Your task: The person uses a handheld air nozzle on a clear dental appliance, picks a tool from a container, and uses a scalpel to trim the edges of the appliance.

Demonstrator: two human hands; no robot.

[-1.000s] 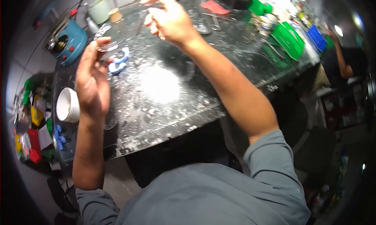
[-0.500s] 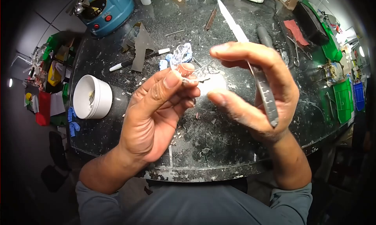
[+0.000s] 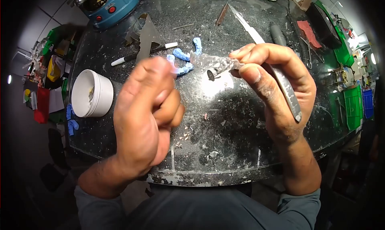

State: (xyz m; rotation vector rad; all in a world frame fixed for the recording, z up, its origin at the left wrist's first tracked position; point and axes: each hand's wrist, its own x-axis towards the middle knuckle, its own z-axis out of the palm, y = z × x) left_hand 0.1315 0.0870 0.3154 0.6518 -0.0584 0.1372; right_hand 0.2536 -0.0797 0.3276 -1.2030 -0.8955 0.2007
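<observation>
My right hand (image 3: 286, 81) pinches a clear plastic dental aligner (image 3: 214, 62) between thumb and fingertips. The same hand keeps a metal knife (image 3: 285, 83) with a marked handle tucked across the palm, its narrow blade pointing away from me. Just below the aligner shows a small dark disc (image 3: 210, 75) beside a thin shank. To the left, my left hand (image 3: 148, 109) is raised, slightly blurred, with its fingers curled in and nothing visible in them. Behind its fingertips, blue horseshoe-shaped dental pieces (image 3: 181, 54) lie on the dark table (image 3: 224, 138).
A white tub (image 3: 105, 93) stands at the left, with small blue pieces (image 3: 72, 126) beside it. Beyond are a marker (image 3: 123, 60), grey sheet scraps (image 3: 148, 35) and a blue machine (image 3: 120, 9). At the right lie a grey handpiece (image 3: 278, 35), red sheet (image 3: 308, 33) and scissors (image 3: 309, 59).
The clear aligner has passed from my left hand to my right, whose open fingers have closed on it. My left hand has drawn back leftward and curled. The knife stays in my right hand.
</observation>
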